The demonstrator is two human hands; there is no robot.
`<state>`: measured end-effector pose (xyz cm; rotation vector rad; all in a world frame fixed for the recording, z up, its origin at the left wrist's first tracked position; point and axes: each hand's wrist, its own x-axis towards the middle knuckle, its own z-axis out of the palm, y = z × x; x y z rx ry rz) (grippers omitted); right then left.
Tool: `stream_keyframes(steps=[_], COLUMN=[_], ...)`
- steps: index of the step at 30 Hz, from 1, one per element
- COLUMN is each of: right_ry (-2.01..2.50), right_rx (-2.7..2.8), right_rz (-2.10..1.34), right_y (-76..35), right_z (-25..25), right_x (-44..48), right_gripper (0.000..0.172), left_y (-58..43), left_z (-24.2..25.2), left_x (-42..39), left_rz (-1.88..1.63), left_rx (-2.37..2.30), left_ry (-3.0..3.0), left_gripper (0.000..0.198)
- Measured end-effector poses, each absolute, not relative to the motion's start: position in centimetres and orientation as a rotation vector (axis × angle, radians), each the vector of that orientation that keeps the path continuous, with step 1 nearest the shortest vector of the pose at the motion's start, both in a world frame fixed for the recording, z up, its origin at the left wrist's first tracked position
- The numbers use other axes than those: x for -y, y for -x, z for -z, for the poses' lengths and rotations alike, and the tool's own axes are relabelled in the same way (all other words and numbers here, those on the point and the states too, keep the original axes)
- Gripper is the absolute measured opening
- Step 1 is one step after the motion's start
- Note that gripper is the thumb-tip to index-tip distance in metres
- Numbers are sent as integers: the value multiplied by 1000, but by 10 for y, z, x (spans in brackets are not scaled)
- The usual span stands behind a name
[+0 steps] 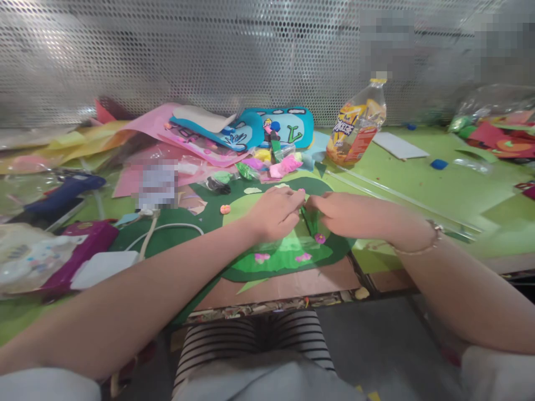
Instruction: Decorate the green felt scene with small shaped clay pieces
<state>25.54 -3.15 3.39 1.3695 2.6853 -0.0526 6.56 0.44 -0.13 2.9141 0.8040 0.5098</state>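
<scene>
Wall: perforated metal is spanning the whole back.
Table: its light green top is stretching out before you.
Paper picture: it's lying flat straight ahead, near the table's front edge.
Bottle: it's standing beyond the picture, to the right.
Left hand: you're bending its fingers over the picture, tips by a small pink piece; can't tell whether they're gripping.
Right hand: you're curling its fingers just beside the left, over a green strip; any pinch is staying hidden.
Pink lump: it's lying just past the picture, among plastic wrapping.
Purple flower: it's sitting at the strip's near end.
</scene>
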Motion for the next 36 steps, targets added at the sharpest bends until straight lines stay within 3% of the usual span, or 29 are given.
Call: stream_keyframes(steps=[18,27,36], right_ry=[-1402,-1304,-1249], right_rx=[-2619,-2614,-2596], right_rz=[89,-190,-194], right_y=[-251,-245,-241], right_z=[-42,-43,-46], right_x=[38,48,51], right_gripper=[9,12,12], left_y=[-66,-66,-66], left_z=[1,4,5], left_x=[-3,-5,-4], left_rz=[-419,-466,-448], left_rx=[-723,-770,-798], left_ry=[-2954,-2928,-2908], left_gripper=[17,21,24])
